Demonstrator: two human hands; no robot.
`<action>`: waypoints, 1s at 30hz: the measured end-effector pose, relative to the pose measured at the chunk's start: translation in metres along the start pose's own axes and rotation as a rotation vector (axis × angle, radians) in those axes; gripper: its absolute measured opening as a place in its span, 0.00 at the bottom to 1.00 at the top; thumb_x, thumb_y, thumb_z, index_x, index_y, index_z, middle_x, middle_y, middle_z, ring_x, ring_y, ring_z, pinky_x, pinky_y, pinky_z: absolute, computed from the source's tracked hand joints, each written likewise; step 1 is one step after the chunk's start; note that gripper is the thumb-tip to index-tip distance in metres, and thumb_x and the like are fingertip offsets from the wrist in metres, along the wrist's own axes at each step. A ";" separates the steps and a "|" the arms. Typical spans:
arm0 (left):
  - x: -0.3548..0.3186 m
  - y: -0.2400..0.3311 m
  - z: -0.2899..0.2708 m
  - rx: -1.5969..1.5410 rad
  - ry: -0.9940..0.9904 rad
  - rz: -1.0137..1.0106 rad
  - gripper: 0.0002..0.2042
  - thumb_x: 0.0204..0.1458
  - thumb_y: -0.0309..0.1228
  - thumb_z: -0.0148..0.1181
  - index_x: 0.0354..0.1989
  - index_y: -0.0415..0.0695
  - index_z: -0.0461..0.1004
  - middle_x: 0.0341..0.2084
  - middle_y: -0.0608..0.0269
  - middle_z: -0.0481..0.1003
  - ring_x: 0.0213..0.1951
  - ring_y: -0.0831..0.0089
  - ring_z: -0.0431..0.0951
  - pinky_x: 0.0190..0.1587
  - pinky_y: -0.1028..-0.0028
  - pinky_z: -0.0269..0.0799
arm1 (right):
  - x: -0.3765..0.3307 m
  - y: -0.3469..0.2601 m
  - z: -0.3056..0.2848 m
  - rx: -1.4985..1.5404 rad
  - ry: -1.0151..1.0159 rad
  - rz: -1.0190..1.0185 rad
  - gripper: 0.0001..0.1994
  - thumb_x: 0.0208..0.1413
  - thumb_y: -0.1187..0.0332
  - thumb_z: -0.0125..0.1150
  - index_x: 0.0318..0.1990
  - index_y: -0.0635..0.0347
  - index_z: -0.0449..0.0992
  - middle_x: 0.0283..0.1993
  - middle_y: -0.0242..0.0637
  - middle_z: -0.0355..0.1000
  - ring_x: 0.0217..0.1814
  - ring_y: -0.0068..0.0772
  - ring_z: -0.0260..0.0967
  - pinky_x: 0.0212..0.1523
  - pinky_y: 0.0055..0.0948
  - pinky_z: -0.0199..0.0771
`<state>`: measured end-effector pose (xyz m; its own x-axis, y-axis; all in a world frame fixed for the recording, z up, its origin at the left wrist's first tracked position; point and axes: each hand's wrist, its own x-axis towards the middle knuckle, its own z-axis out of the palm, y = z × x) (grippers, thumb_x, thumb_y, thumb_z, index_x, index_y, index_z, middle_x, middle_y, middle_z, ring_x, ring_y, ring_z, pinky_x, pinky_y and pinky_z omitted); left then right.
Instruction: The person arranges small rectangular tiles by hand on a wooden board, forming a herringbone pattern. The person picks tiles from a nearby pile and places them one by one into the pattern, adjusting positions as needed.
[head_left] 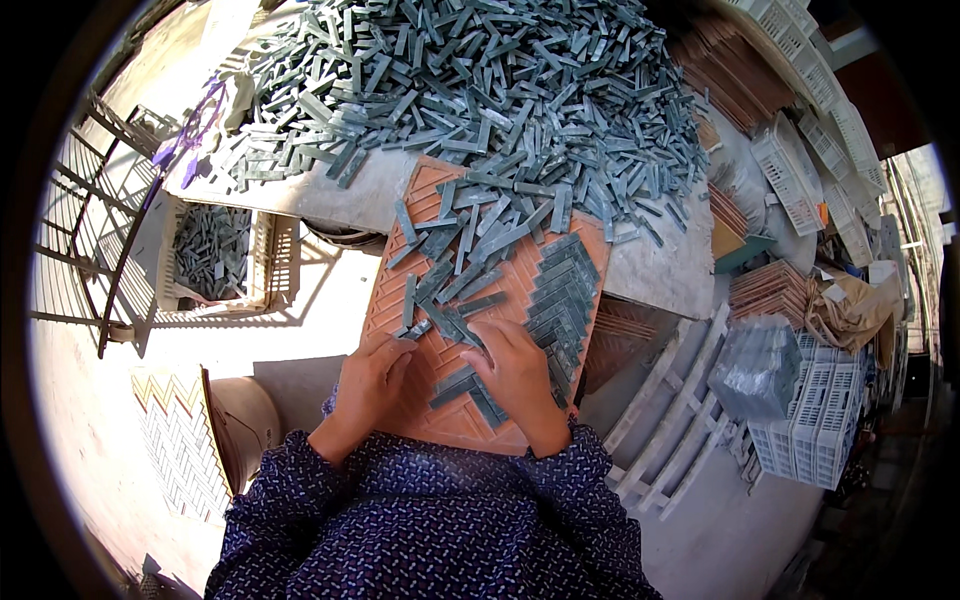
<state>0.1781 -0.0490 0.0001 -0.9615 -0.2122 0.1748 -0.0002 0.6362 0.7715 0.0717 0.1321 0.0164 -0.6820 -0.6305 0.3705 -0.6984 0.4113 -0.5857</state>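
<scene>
Left hand (pixel 366 382) closes thumb and fingers on a small gray-green stone strip (pixel 418 329) over an orange herringbone-grooved tray (pixel 415 405), while the right hand (pixel 512 372) bends low over the tray's middle, fingertips near loose strips (pixel 490 235); whether it pinches one cannot be told. Laid strips (pixel 563 300) form a herringbone band along the tray's right side, with a smaller group (pixel 485 403) by the right hand. Beyond, a broad heap of strips (pixel 480 90) covers much of a pale tabletop (pixel 660 270).
</scene>
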 end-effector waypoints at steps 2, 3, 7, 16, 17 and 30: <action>0.007 -0.002 -0.004 0.009 0.060 -0.028 0.07 0.47 0.21 0.57 0.36 0.40 0.75 0.30 0.54 0.75 0.33 0.55 0.76 0.33 0.66 0.72 | 0.000 0.006 0.006 0.008 0.010 0.007 0.13 0.46 0.78 0.64 0.42 0.65 0.75 0.39 0.46 0.73 0.32 0.40 0.74 0.32 0.30 0.73; 0.009 -0.006 -0.005 0.018 0.068 0.005 0.09 0.46 0.21 0.59 0.37 0.41 0.76 0.30 0.55 0.74 0.33 0.56 0.76 0.34 0.66 0.73 | 0.002 0.007 0.009 0.015 0.011 0.005 0.13 0.46 0.78 0.64 0.42 0.65 0.75 0.39 0.46 0.73 0.31 0.40 0.74 0.32 0.30 0.74; 0.028 0.001 0.002 0.115 0.053 0.207 0.10 0.45 0.21 0.58 0.37 0.42 0.76 0.34 0.59 0.73 0.37 0.59 0.75 0.39 0.67 0.72 | -0.009 0.002 -0.005 0.076 -0.036 0.295 0.12 0.47 0.78 0.63 0.42 0.67 0.76 0.35 0.45 0.74 0.28 0.35 0.74 0.31 0.28 0.73; 0.051 -0.008 0.004 0.276 -0.057 0.329 0.14 0.42 0.24 0.58 0.40 0.44 0.75 0.37 0.63 0.72 0.39 0.64 0.72 0.40 0.68 0.71 | -0.051 0.003 -0.025 0.312 -0.118 0.562 0.12 0.50 0.77 0.62 0.43 0.67 0.76 0.33 0.40 0.75 0.29 0.25 0.73 0.30 0.23 0.72; 0.050 -0.003 -0.001 0.264 -0.044 0.333 0.13 0.41 0.25 0.59 0.39 0.43 0.75 0.36 0.63 0.72 0.38 0.64 0.72 0.40 0.69 0.71 | -0.055 0.002 -0.025 0.294 -0.122 0.554 0.11 0.49 0.77 0.62 0.42 0.67 0.76 0.33 0.41 0.75 0.29 0.26 0.74 0.30 0.24 0.72; -0.006 0.009 0.000 0.192 -0.139 0.196 0.12 0.43 0.26 0.61 0.38 0.40 0.72 0.32 0.59 0.70 0.36 0.60 0.72 0.37 0.65 0.69 | -0.060 -0.031 -0.012 -0.033 -0.050 0.297 0.11 0.42 0.76 0.66 0.34 0.62 0.72 0.32 0.42 0.72 0.35 0.47 0.72 0.33 0.38 0.72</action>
<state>0.1841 -0.0419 0.0061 -0.9768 0.0233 0.2130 0.1495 0.7864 0.5994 0.1322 0.1655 0.0213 -0.8468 -0.5104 0.1499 -0.4767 0.6031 -0.6395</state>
